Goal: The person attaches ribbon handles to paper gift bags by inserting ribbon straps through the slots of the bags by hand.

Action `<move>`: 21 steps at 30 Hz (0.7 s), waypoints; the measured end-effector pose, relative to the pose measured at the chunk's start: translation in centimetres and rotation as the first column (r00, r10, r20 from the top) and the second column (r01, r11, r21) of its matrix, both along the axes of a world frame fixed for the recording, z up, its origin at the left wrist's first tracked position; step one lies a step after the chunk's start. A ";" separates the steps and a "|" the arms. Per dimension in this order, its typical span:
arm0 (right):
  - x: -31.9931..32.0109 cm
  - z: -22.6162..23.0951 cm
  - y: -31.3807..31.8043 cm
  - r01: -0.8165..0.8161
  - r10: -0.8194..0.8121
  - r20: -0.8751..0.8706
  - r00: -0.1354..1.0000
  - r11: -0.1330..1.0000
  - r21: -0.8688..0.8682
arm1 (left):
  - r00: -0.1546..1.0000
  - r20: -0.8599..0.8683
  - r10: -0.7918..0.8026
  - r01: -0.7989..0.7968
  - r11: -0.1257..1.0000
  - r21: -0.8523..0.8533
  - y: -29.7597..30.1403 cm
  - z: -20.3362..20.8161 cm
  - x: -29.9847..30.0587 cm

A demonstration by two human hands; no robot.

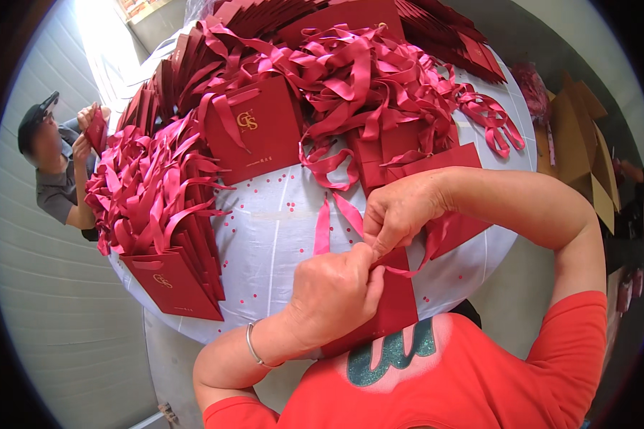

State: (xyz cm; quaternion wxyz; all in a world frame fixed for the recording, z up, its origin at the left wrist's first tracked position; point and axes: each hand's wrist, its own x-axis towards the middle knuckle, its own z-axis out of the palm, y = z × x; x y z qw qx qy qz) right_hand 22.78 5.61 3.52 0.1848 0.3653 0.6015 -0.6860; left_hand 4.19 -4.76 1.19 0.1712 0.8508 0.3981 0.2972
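Facing a round tabletop [261, 236] draped in creased white cloth and sprinkled with tiny red dots [290, 206], with a pale ribbed wall [71, 307] off to the left. Pinching a shiny pink satin ribbon [350, 216] near the front edge, between the fingers of both bare hands. Coming from the lower left with the left hand [336, 286], above a plain silver bangle [251, 345] on the wrist; reaching over from the right with the right hand [402, 212], bent downward. Closed narrow on the ribbon in both cases, with fingertips brought together. Cannot make out the ribbon's path inside the grip. Right below, partly covered by the hands and close against a bright red T-shirt [479, 372]: a flat dark-red paper bag [390, 307].

Surrounded by more of the same kind: to the left, a tight upright row of ribboned dark-red bags [172, 282]; farther in, a single bag with a gold emblem [268, 143]; beside it, a large tangled heap of pink ribbons [350, 79]; at the back, fanned-out red bags [451, 32]. Beyond the tabletop at the left, visible holding a small dark-red item [96, 131]: a person in a dark cap and grey top [57, 193]. At the far right, an open brown cardboard box [581, 129].
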 end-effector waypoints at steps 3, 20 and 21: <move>-0.4 -0.1 -0.3 -0.004 0.005 -0.038 0.999 1.000 0.013 | 0.998 -0.067 0.020 -0.020 1.000 -0.006 -0.6 0.2 -0.2; -2.8 -2.3 2.1 0.403 -0.425 -0.134 0.895 0.644 0.650 | 0.996 0.080 -0.035 0.047 0.988 -0.148 0.6 0.0 -0.5; -2.9 -2.5 2.1 0.402 -0.422 -0.135 0.896 0.646 0.649 | 0.996 0.078 -0.031 0.043 0.988 -0.148 0.6 0.0 -0.6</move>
